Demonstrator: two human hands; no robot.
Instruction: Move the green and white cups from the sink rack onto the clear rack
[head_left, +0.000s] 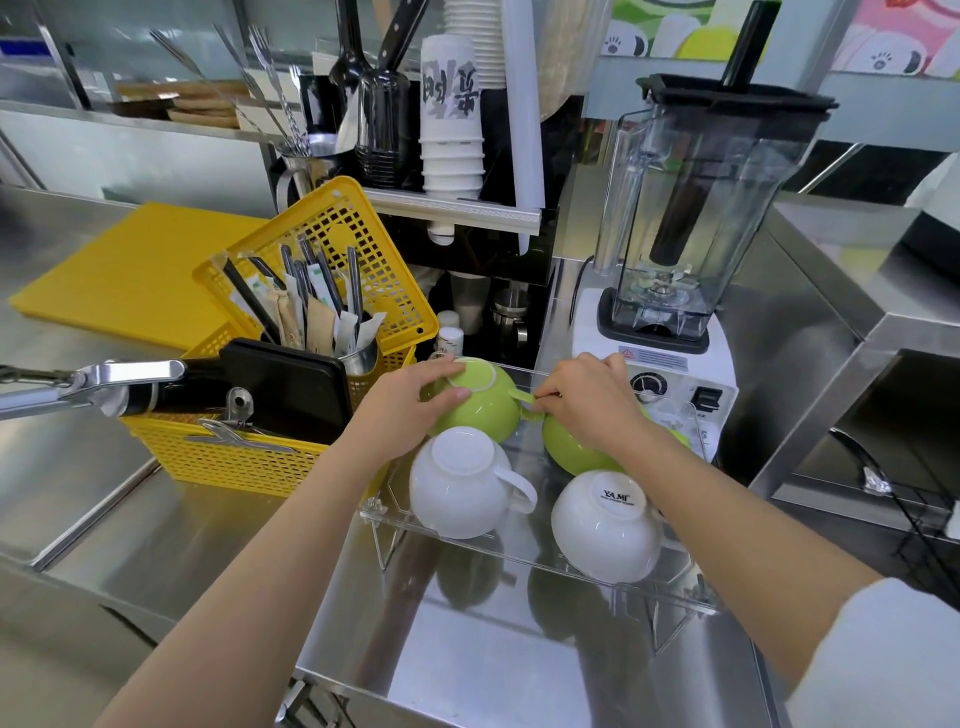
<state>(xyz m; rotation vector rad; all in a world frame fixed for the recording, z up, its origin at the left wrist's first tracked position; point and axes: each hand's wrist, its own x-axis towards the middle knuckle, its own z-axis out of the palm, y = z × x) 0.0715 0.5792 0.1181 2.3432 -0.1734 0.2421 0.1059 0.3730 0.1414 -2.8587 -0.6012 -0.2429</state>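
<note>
Four upturned cups are sitting in the clear rack (524, 558).
Your left hand (410, 410) is cupping the rear green cup (480, 402); your right hand (587, 400) is pinching its handle.

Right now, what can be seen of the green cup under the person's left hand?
The green cup is glossy, ceramic-looking, lime green with a paler ringed base. It sits upside down at the back left of the clear rack, base tilted slightly toward the camera. The left hand rests on its left side, fingers along the base rim. Its handle points right, where the right hand pinches it. A white cup sits just in front.
</note>
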